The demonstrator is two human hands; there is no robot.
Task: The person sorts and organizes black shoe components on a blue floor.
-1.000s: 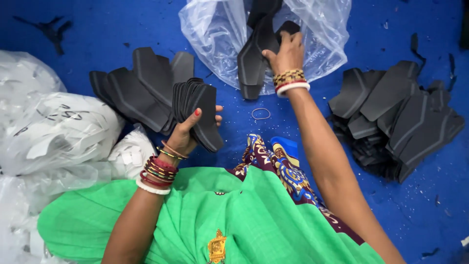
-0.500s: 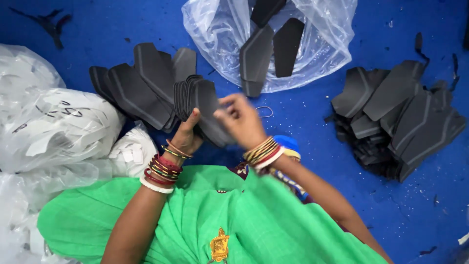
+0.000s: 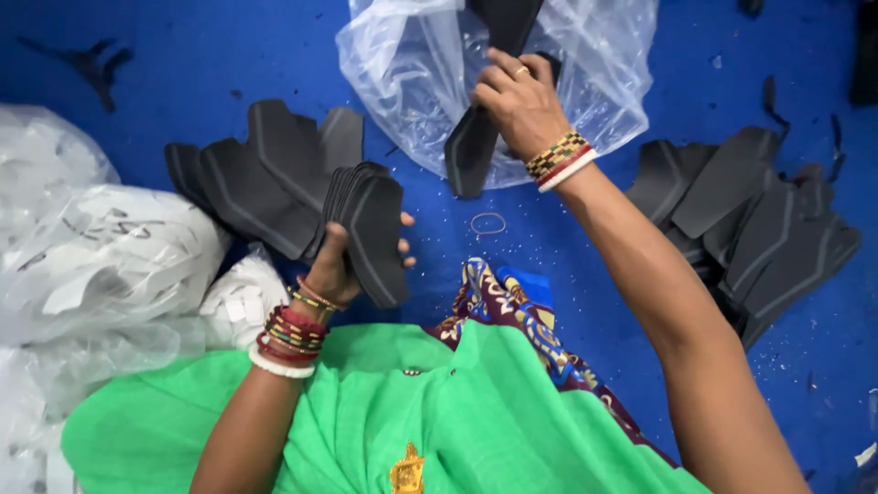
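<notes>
Surface: blue floor (image 3: pixel 640 274), speckled w/ small debris; you sit on it, green garment (image 3: pixel 439 421) over your lap at bottom centre.
L hand: your left hand (image 3: pixel 343 265) is clamped on a stack of black cut pieces (image 3: pixel 370 229), thumb on the near face, fingertips showing past the right edge. Stack is fanned slightly, held upright-ish above your lap, just left of centre.
R hand: your right hand (image 3: pixel 517 96) is stretched fwd to the clear plastic bag (image 3: pixel 412 91) at top centre, fingers closed around one black piece (image 3: pixel 471 151) that hangs down from the grip over the bag's lower edge. More black pcs show inside the bag above your hand.
Left pile: loose black pieces (image 3: pixel 265 174) lie on the floor just behind the held stack, overlapping each other.
Right pile: another heap of black pieces (image 3: pixel 759 229) on the floor, beside your right forearm, well apart from the bag.
Far left: crumpled white plastic bags (image 3: pixel 101 256), touching the green garment's edge.
Misc: small rubber band (image 3: pixel 487 222) on the floor btwn both hands; bangles on both wrists.
</notes>
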